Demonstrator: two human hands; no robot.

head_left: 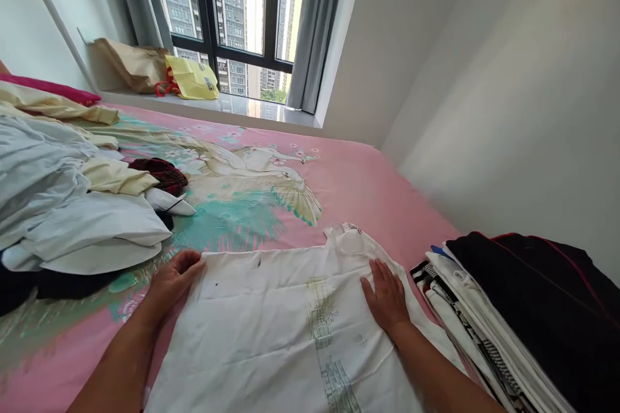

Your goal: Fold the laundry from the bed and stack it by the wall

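Head view: left hand (175, 279) pinching white shirt (261, 329), right hand (388, 300) flat atop; paper bag (130, 66), contents hidden.

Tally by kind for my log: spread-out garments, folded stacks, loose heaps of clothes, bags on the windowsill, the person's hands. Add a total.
Spread-out garments: 1 (white garment)
Folded stacks: 1 (clothes stack)
Loose heaps: 1 (clothes heap)
Bags: 2 (brown bag, yellow bag)
Hands: 2 (left hand, right hand)
Total: 7

Shirt (271, 329) is matt cloth, lightly creased. Sheet (358, 171) looks like smooth, dull fabric. Pile (97, 226) at the sheet's left edge is rumpled cloth, stack (537, 290) by its right edge flatter matt fabric. Sill (249, 107) is glossy; bag (133, 64) at its left end, crinkly paper.
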